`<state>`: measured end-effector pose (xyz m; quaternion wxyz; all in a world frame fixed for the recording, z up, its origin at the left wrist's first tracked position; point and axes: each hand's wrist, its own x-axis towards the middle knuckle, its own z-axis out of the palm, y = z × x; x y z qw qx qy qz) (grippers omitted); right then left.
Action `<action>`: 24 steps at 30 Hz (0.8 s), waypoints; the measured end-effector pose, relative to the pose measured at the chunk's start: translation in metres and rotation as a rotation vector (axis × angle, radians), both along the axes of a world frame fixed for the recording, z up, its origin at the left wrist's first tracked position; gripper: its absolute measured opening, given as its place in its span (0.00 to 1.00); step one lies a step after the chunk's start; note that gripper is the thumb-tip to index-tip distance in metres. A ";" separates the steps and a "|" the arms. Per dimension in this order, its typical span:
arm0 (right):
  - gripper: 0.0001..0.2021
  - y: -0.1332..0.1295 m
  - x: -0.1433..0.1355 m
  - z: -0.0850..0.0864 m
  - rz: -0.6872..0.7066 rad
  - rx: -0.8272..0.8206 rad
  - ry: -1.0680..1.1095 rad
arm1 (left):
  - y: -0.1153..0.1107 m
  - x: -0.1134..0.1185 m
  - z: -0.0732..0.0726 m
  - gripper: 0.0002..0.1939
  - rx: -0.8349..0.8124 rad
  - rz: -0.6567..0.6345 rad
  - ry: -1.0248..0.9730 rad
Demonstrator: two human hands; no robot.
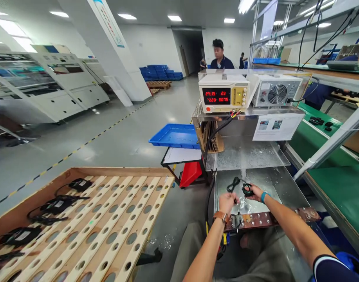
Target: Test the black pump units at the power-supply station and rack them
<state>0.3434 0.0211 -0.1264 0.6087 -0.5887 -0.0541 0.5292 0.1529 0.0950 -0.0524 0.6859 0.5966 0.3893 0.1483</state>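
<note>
Right-hand grip (257, 192) is grasping a round black device (247, 189) over the metal tabletop (273, 183). Left-hand grip (226, 202) is presenting curled fingers near the brown strip (255, 220); whether it is grasping anything cannot be told. A bundled black cable (233, 184) is lying beyond, leading toward the device.

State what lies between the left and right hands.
In the head view, the round black device, held in the right hand, lies between them; the coiled black cable lies just beyond.
</note>
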 end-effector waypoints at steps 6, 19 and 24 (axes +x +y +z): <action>0.07 0.000 0.000 0.024 -0.039 0.081 0.037 | 0.009 0.018 0.006 0.08 0.263 0.020 -0.073; 0.34 -0.019 -0.042 0.093 0.023 0.165 0.313 | 0.007 0.047 0.049 0.30 0.883 -0.314 -0.050; 0.38 -0.016 -0.043 0.097 -0.011 0.070 0.198 | 0.004 0.047 0.045 0.26 0.822 -0.209 -0.148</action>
